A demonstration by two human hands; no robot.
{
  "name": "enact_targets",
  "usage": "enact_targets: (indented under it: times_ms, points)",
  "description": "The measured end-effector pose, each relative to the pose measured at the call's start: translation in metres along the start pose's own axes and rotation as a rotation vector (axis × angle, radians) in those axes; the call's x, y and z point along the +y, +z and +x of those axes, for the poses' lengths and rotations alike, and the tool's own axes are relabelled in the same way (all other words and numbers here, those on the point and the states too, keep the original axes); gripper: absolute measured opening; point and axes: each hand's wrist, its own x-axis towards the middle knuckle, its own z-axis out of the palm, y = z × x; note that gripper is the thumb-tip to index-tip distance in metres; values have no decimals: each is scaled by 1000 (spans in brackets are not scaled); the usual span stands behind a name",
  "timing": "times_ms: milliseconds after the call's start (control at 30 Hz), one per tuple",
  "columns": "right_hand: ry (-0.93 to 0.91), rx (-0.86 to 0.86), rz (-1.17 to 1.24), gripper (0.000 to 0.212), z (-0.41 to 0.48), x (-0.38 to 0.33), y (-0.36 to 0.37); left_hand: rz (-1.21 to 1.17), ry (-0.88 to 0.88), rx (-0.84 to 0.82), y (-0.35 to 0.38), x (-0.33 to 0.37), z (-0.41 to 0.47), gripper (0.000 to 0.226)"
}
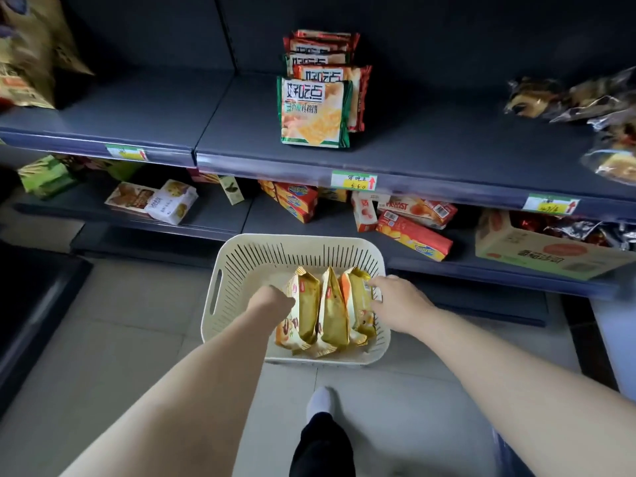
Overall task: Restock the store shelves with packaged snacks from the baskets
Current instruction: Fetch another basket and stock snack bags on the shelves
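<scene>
Gold foil snack packets (330, 304) stand lengthwise in the cream slotted plastic basket (296, 241); left hand (272, 301), grip hidden, and right hand (399, 301), pinching the outermost, flank them.

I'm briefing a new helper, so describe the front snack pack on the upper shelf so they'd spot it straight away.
Find the dark upper shelf above the cream basket on the floor. Near its middle one row of packs stands upright, above a price tag with a red arrow. Take the frontmost pack: green-edged, while the pack behind it is red-edged.

L hand (272, 302), R hand (401, 304) on pkts (332, 313)
</scene>
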Motion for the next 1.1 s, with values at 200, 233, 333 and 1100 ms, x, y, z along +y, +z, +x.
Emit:
enact_targets:
  times_ms: [200,233,333,1100]
  points:
    - [30,-35,78,44,31,-16,23,5,-86,-95,15,-8,37,25]
    - [37,-37,93,44,35,-18,26,0,-89,-101,17,-8,40,23]
    - [72,-47,136,42,44,-18,38,56,-76,-135,27,-11,53,24]
    - [112,-53,198,35,33,-18,56,-97,-123,22,11,-19,47,19]
